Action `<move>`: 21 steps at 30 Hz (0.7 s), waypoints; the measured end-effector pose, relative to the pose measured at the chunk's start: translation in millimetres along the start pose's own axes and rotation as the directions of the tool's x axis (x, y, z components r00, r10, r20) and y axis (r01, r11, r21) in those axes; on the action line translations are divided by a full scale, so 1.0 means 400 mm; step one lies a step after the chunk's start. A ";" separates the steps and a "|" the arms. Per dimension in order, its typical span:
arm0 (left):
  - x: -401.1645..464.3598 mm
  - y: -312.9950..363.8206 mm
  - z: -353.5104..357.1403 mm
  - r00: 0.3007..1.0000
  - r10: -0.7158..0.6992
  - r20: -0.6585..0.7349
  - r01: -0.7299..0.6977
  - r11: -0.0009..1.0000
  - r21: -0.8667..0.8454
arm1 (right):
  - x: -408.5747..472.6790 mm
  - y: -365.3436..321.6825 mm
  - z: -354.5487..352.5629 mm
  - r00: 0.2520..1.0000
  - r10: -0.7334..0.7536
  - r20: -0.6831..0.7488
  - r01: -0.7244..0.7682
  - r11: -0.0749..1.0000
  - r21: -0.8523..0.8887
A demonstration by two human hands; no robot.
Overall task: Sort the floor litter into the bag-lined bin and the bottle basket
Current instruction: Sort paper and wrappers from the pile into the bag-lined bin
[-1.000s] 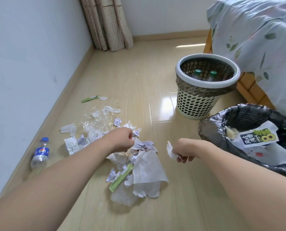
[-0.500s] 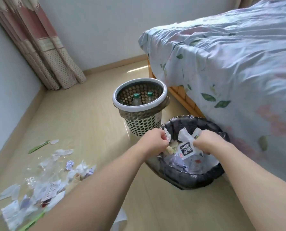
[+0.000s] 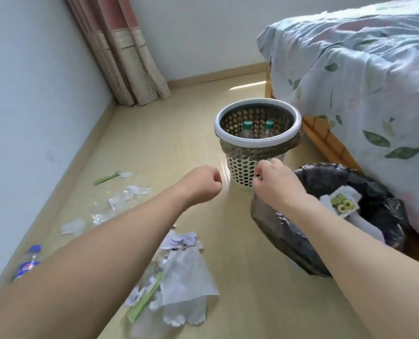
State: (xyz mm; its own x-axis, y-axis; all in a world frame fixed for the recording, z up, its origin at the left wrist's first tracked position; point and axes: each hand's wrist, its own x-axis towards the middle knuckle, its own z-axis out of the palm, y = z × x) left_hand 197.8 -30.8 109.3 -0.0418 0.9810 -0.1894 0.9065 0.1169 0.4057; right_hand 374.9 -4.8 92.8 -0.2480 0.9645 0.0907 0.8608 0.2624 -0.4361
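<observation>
Both the left hand [image 3: 202,183] and right hand [image 3: 274,183] are curled, empty; the Pepsi bottle [image 3: 27,263] at eight o'clock risks being swept into the bag-lined bin [image 3: 384,204].

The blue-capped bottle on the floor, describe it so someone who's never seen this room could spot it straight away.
Follow the pale wall on the left down to its skirting board. There, beyond the scattered paper scraps, lies the blue-capped bottle, partly hidden by the left forearm. Its blue cap and blue label set it apart; the two bottles in the basket have green caps.
</observation>
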 end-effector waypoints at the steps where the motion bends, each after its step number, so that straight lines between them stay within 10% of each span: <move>1: -0.033 -0.072 -0.023 0.999 -0.048 0.009 0.048 0.999 0.007 | -0.003 -0.067 0.035 0.995 -0.082 0.051 0.081 0.997 0.011; 6: -0.228 -0.449 -0.053 0.958 -0.272 0.092 0.270 0.962 0.029 | -0.068 -0.388 0.246 0.855 -0.360 0.374 0.369 0.928 0.049; 12: -0.418 -0.781 0.088 0.869 -0.393 0.299 0.378 0.919 0.111 | -0.240 -0.545 0.546 0.671 -0.357 0.650 0.520 0.851 -0.071; 21: -0.398 -0.897 0.281 0.876 -0.351 0.332 0.387 0.921 -0.048 | -0.347 -0.533 0.720 0.712 -0.319 0.626 0.582 0.767 -0.270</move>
State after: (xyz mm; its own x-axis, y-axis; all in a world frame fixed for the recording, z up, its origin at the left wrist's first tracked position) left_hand -73.6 -246.2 -106.7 -0.2147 0.7665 -0.6053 0.7985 0.4946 0.3431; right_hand 97.7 -203.4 -84.7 -0.7294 0.5838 -0.3566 0.6361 0.7706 -0.0396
